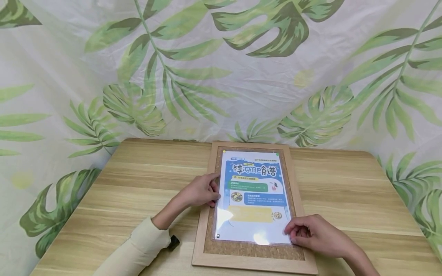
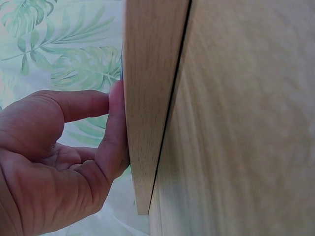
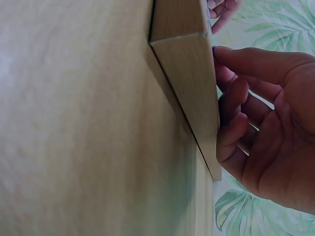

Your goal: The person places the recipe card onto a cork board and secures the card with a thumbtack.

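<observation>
A laminated poster (image 1: 257, 195), blue and white with Chinese print, lies on a corkboard (image 1: 253, 249) with a light wood frame. Small round pins show at three of its corners: a yellow pin (image 1: 224, 151), a green pin (image 1: 277, 154) and a silvery pin (image 1: 218, 235). My left hand (image 1: 203, 190) reaches over the frame's left side and pinches the poster's left edge between thumb and finger. At the lower right corner, my right hand (image 1: 319, 235) pinches with curled fingers, hiding that corner. A tiny dark blue spot shows at its thumb tip in the right wrist view, too small to identify.
The board rests on a wood-grain table (image 1: 148, 172) with rounded far corners. A leaf-patterned curtain (image 1: 193, 69) hangs directly behind the table's far edge. Something small and black (image 1: 173, 243) sits beside my left sleeve cuff.
</observation>
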`<state>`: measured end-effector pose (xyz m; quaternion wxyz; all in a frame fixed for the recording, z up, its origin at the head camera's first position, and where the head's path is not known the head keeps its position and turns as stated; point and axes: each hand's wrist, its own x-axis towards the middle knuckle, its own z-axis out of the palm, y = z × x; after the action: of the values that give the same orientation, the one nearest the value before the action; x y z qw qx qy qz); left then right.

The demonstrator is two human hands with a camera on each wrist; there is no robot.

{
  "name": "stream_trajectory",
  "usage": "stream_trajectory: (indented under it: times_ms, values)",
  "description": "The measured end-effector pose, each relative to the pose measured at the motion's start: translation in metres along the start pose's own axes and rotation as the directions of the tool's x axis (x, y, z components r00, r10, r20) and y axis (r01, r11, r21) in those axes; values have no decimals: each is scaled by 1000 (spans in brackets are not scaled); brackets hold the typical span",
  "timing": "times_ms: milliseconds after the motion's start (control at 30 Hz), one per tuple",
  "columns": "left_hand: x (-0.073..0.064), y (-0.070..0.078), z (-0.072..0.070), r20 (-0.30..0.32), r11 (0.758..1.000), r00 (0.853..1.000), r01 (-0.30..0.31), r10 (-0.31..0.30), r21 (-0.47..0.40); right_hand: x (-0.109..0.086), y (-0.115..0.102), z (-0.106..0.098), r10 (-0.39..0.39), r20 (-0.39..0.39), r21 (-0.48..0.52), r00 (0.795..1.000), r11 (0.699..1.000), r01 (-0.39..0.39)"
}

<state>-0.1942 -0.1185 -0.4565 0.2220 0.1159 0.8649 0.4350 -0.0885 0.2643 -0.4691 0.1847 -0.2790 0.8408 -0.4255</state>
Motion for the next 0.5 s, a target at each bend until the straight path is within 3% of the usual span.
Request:
stream_trajectory:
  times_ms: [500]
  values:
    - [0,0,0,2,1000,1000,0,0,18,2,-2,2,22,0,29,1000,999,-22]
